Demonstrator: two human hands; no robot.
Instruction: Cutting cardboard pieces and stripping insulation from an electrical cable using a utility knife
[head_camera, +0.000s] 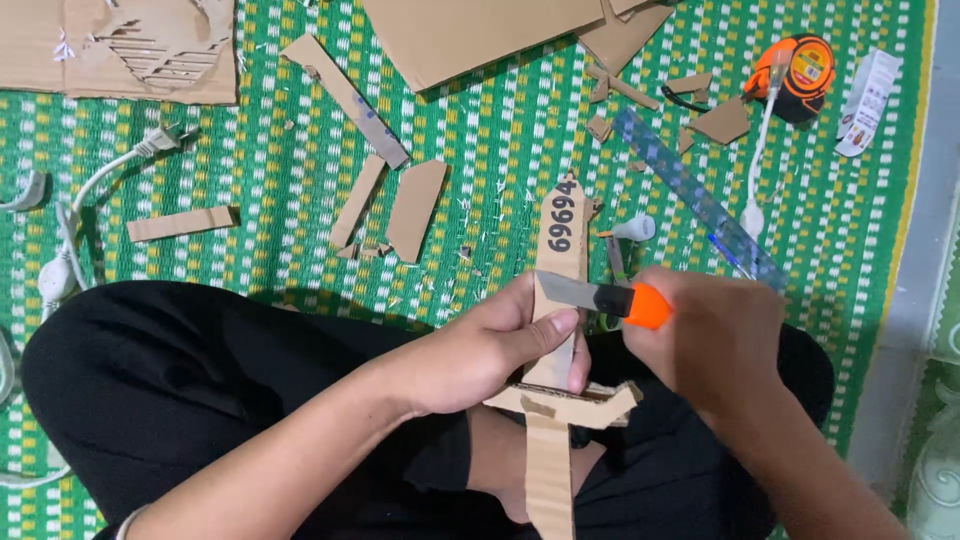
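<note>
The person's black-trousered legs (200, 390) are crossed and fill the bottom of the view, with both forearms reaching in over them. Beneath lies a green woven mat (500, 150), strewn with cardboard. A big sheet (480, 35) sits at the top edge, a torn one (120, 45) at top left, and strips (345, 100) and offcuts between.

Over the lap is a cardboard sword (555, 400), its blade pointing away and its crossguard just below the hands. The left hand (480, 350) grasps the blade, thumb lying across it. The right hand (715, 335) is clenched round an orange knife (610, 298) whose steel blade rests flat on the cardboard beside that thumb.

A clear blue ruler (690, 190) lies just beyond the right hand, an orange tape measure (805, 70) further off, and a white cable (90, 200) to the left.
</note>
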